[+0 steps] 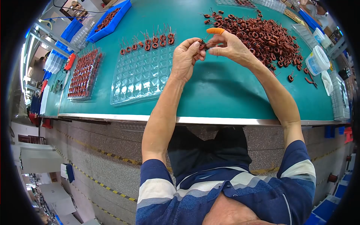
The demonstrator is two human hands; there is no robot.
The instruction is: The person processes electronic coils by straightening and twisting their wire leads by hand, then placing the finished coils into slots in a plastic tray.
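My left hand (185,58) pinches a small reddish-brown wire-wound ring coil (203,45) between thumb and fingers, above the green table. My right hand (231,48) is close against the coil's right side, its thumb and index finger apart. An orange finger cot (215,30) covers that index finger. Thin wire leads from the coil reach into the gap between the right thumb and fingers; whether a fingertip touches them is hard to make out. Left of my hands lies a clear plastic tray (140,77) with round pockets. Several coils (155,39) stand in its far rows, leads upward.
A large heap of coils (268,39) covers the table's far right, with a few strays and red-handled pliers (310,80) nearby. At left stand a filled coil tray (85,75) and a blue bin (108,21) of coils. A white tub (317,60) is at right.
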